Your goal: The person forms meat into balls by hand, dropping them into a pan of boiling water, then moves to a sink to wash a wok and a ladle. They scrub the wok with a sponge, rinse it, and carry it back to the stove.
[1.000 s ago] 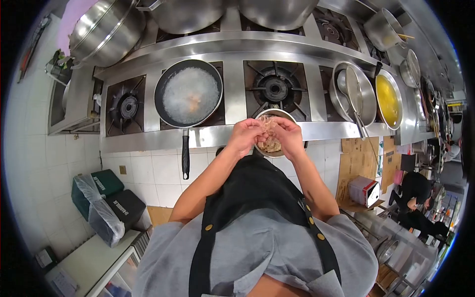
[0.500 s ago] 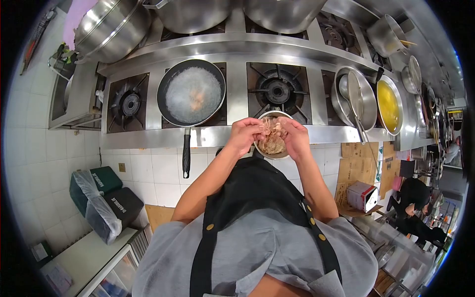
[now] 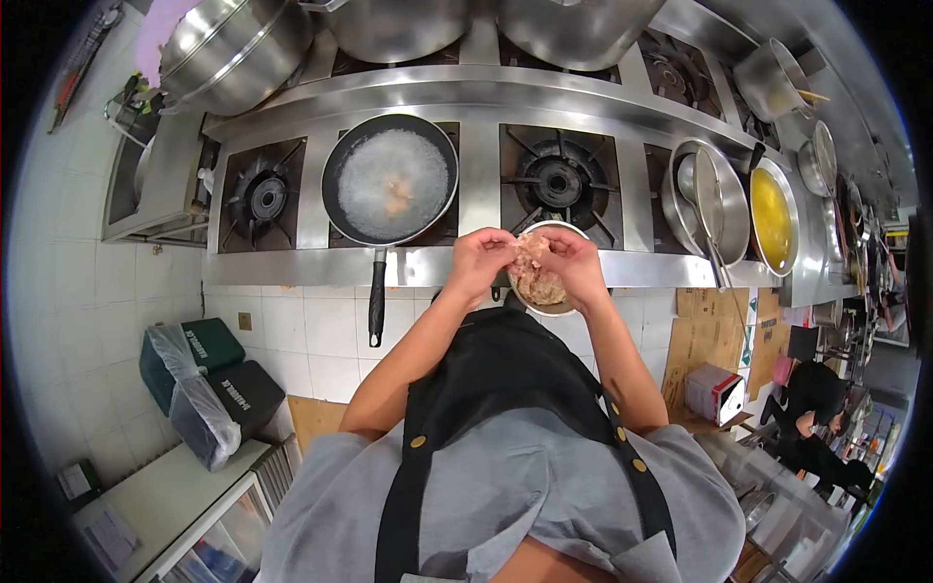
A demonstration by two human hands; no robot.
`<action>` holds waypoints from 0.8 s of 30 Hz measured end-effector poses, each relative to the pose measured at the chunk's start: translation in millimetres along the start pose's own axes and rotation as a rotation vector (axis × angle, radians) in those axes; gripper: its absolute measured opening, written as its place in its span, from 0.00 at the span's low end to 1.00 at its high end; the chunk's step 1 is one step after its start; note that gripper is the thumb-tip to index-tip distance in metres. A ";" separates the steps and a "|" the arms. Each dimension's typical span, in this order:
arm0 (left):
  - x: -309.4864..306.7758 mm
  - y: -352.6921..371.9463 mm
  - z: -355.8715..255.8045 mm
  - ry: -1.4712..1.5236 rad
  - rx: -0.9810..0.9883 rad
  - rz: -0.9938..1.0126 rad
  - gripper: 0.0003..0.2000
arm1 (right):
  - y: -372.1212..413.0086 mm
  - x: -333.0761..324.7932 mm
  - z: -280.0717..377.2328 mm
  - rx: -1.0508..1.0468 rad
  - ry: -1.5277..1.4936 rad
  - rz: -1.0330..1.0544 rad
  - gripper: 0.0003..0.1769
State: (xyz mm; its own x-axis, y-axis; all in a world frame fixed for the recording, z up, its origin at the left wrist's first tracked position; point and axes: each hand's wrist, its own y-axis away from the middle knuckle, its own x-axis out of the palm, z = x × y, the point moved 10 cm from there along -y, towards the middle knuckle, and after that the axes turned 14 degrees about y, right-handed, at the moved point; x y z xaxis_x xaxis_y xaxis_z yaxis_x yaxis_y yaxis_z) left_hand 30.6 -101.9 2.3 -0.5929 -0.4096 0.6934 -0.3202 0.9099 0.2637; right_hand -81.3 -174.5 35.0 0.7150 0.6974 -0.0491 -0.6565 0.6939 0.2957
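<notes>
My left hand (image 3: 478, 258) and my right hand (image 3: 570, 262) meet over a small steel bowl (image 3: 566, 307) at the stove's front edge. Both pinch a clump of pale shredded meat (image 3: 530, 251), pulling at it between the fingers. More shredded meat (image 3: 540, 289) fills the bowl below. A black frying pan (image 3: 390, 180) with bubbling white liquid and a few pinkish pieces sits on the burner to the left of my hands, its handle (image 3: 376, 302) pointing toward me.
An unlit burner (image 3: 559, 180) lies just beyond the bowl, another (image 3: 260, 194) at left. Steel bowls with a ladle (image 3: 707, 199) and a pan of yellow liquid (image 3: 774, 219) stand at right. Large pots (image 3: 233, 53) line the back. A person in black (image 3: 816, 403) bends at lower right.
My hands stay together over the bowl, working the meat clump; they have drawn slightly closer. The view has shifted a little.
</notes>
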 end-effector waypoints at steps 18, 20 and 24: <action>-122.9 115.4 -55.3 0.317 0.132 -0.383 0.04 | -172.3 232.8 -19.6 0.071 0.341 0.327 0.22; -122.2 122.6 -63.2 0.296 0.195 -0.378 0.05 | -189.6 238.8 -18.0 0.131 0.387 0.284 0.23; -116.2 137.3 -66.9 0.274 0.210 -0.373 0.05 | -176.8 180.1 24.2 0.073 0.308 0.317 0.21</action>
State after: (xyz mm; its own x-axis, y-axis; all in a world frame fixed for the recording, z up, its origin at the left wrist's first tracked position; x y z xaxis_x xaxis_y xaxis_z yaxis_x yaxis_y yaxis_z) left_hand 104.9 74.9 2.8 -0.2033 -0.6467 0.7352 -0.6316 0.6604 0.4062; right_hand 169.4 -175.9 -3.0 0.3689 0.9021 -0.2239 -0.8052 0.4304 0.4079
